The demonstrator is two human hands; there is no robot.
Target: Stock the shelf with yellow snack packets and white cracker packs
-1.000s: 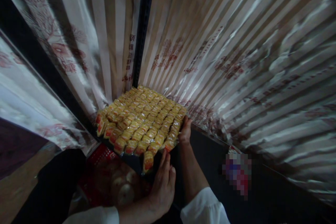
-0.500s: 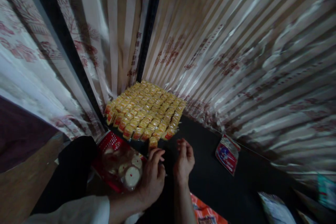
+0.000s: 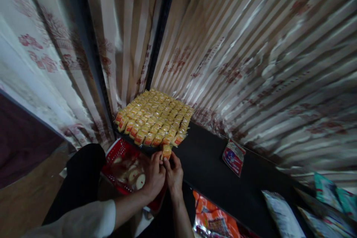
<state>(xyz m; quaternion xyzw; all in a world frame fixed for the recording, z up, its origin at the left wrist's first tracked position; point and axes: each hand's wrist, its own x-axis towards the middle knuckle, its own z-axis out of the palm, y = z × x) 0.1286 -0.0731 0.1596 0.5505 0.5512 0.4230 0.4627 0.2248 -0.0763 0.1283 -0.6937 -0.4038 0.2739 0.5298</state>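
Observation:
Both my left hand (image 3: 155,174) and my right hand (image 3: 173,171) are closed on one small yellow wrapped packet (image 3: 166,151), pinched between their fingertips. The packet is at the front edge of a block of like yellow packets (image 3: 153,117), set in tight rows in the corner of a black shelf (image 3: 206,152). Whether it touches the row behind it I cannot tell. Below my left forearm, a red plastic basket (image 3: 111,154) holds a clear bag with pale round pieces (image 3: 139,181).
A red and purple pouch (image 3: 234,157) lies on the shelf to the right. Further right are a silvery packet (image 3: 283,214) and teal packets (image 3: 327,191). Orange packages (image 3: 216,217) sit below the shelf's front edge. Patterned plastic sheeting (image 3: 237,63) and dark metal posts (image 3: 161,26) enclose the corner.
My right hand has moved left and joined my left hand at the yellow packet. The view has shifted slightly, showing more of the basket and the orange packages.

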